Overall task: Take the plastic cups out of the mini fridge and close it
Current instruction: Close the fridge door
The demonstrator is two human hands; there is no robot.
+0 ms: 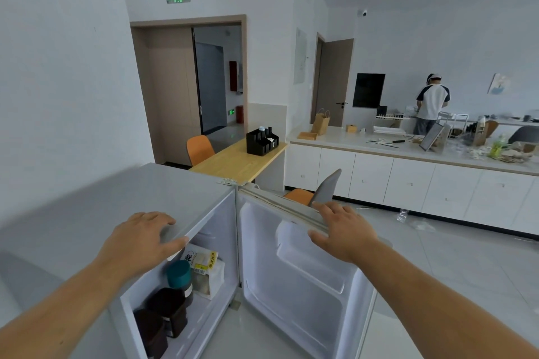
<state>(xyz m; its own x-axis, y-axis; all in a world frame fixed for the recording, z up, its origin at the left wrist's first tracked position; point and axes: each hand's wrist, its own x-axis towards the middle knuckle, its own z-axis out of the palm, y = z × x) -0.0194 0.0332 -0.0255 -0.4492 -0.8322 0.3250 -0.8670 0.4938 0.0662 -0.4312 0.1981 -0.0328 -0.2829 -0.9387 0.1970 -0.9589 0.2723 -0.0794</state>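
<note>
The white mini fridge (pixel 140 192) stands below me with its door (pixel 294 280) swung open to the right. My left hand (pixel 140 242) lies flat on the fridge's top front edge, fingers spread. My right hand (pixel 341 230) holds the door's top edge. On the shelf inside stand two dark brown plastic cups (pixel 169 312) (pixel 150 332), a teal-lidded container (pixel 179 275) behind them, and a white food bag (pixel 204 271) at the back. The lower part of the fridge is hidden.
A wooden table (pixel 233 163) with a black organiser (pixel 261 141) and orange chairs (pixel 199 148) stands behind the fridge. A white counter (pixel 379 148) with cabinets runs along the right, cluttered; a person (pixel 431 105) works there. A bottle (pixel 402 215) lies on the floor.
</note>
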